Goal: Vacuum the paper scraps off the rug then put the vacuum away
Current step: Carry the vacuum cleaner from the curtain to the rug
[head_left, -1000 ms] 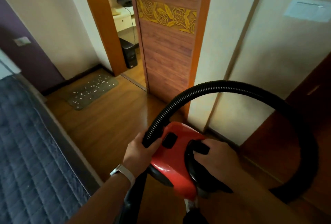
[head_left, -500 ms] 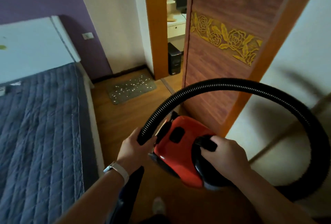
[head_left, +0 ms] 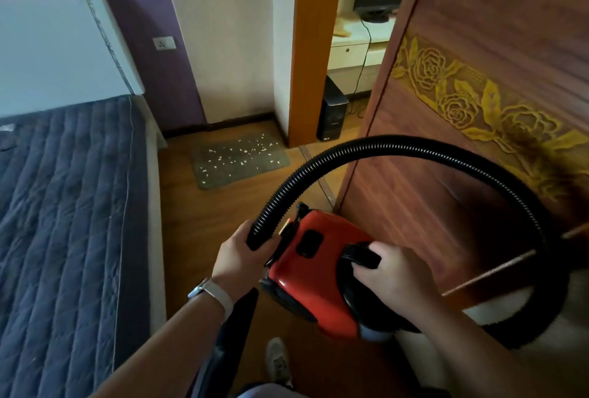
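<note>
A quilted bed (head_left: 63, 222) fills the left; beyond it the rug (head_left: 239, 160) lies by the doorway, paper scraps (head_left: 245, 150) scattered on it. The red vacuum (head_left: 315, 273) hangs mid-air — right hand (head_left: 395, 276) gripping its handle, left hand (head_left: 237, 259) closed around the hose (head_left: 414, 146) end.

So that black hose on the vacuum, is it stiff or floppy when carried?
Probably springy rather than limp: the ribbed hose holds a wide arch above the red vacuum. The left hand has a grip on its end, so it likely swings otherwise.
</note>
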A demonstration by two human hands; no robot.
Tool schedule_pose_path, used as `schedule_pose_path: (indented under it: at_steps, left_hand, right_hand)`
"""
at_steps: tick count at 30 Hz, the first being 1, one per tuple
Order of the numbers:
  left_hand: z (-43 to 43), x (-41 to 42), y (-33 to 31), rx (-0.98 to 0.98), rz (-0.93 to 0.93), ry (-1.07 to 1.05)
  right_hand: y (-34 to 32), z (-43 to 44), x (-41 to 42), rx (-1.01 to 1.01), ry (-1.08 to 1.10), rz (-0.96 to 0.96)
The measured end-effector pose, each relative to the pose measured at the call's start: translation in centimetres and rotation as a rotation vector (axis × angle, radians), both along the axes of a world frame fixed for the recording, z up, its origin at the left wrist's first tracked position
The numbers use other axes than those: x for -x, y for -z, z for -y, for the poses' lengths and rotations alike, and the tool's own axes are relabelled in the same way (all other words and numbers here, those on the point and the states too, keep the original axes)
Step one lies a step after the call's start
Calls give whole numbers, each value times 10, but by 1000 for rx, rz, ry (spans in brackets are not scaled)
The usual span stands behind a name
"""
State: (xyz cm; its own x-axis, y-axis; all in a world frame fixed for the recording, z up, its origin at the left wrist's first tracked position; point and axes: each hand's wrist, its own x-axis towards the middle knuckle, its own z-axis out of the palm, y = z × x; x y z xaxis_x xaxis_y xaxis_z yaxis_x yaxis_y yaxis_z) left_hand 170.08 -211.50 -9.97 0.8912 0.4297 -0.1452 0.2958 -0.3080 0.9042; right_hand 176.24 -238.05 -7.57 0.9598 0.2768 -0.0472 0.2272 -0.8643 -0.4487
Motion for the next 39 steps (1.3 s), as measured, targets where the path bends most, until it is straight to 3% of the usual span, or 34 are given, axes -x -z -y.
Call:
schedule_pose_path:
  at_steps: [5, 10, 15, 24, 34, 39]
  left_hand:
    - [-61, -80, -12, 10, -21, -26]
    - [-108, -136, -20, -7, -1, -52]
    - [-146, -185, -7, 10, -28, -109]
    - [-221, -297, 2, -18, -77, -318]
    - [-306, -396, -13, -30, -64, -596]
    - [-370, -413, 7, -29, -113, -676]
  right_hand:
    - [-7, -55, -88, 65, 14, 110]
    - [-9, -95, -164, -23, 33, 123]
    - [2, -143, -234, 40, -24, 84]
    - [19, -253, -392, 50, -269, -137]
    - [14, -391, -537, 112, -606, -45]
    - [25, -467, -579, 173, -661, -155]
